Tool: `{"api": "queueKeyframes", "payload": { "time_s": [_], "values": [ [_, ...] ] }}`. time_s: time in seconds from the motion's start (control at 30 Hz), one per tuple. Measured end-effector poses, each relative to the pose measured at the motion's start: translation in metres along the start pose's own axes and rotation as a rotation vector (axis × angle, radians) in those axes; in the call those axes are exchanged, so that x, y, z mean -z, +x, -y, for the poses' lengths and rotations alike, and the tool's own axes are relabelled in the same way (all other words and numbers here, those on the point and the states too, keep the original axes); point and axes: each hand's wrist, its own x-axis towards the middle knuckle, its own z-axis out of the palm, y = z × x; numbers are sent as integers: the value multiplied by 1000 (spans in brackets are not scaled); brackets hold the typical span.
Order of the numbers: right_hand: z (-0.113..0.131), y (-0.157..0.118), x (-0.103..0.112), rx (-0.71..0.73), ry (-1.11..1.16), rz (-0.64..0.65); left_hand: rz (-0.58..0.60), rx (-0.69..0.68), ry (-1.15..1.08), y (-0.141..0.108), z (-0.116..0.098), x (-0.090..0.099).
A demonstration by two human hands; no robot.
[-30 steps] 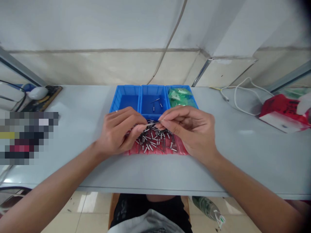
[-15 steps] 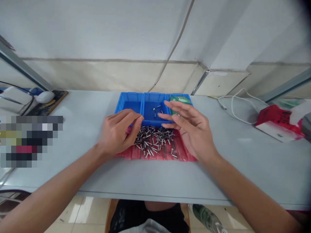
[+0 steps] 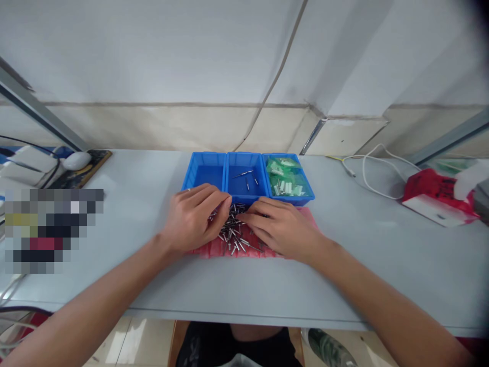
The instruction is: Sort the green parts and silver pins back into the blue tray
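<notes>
A pile of silver blind rivets (image 3: 236,239) lies on a red plastic sheet (image 3: 214,250) on the table. My left hand (image 3: 198,216) is closed over the pile's left side, its thumb and forefinger pinched together. What they hold, if anything, is hidden. My right hand (image 3: 280,227) reaches palm down onto the right of the pile, fingers a little apart and their tips among the rivets; its thumb is hidden. Behind the pile, the middle blue bin (image 3: 244,191) has a few loose rivets (image 3: 247,183) on its floor.
The left blue bin (image 3: 206,160) adjoins the middle one. Green bags with white pieces (image 3: 286,178) fill the right blue bin (image 3: 311,196). A red-and-white tissue box (image 3: 431,201) and a white cable (image 3: 364,176) are at right. A white computer mouse (image 3: 77,161) sits at far left.
My right hand has come down from above the bins onto the rivet pile, uncovering the right bin. My left hand stays pinched in about the same place. The view has shifted slightly.
</notes>
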Motion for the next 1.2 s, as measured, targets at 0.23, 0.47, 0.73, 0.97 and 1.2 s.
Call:
{"api": "queueKeyframes", "payload": {
  "time_s": [0.23, 0.47, 0.73, 0.97, 1.2],
  "values": [
    [2, 3, 0, -8, -35, -9, -4, -12, 26, 0, 1, 0],
    [1, 0, 1, 6, -78, 13, 10, -16, 53, -2, 2, -2],
    [6, 1, -3, 36, -44, 39, 19, -33, 63, -2, 1, -3],
    [7, 1, -3, 47, 0, -56, 12, -27, 68, -2, 1, -3],
    [7, 5, 6, -162, 281, -321, 30, -42, 56, -2, 1, -2]
  ]
}}
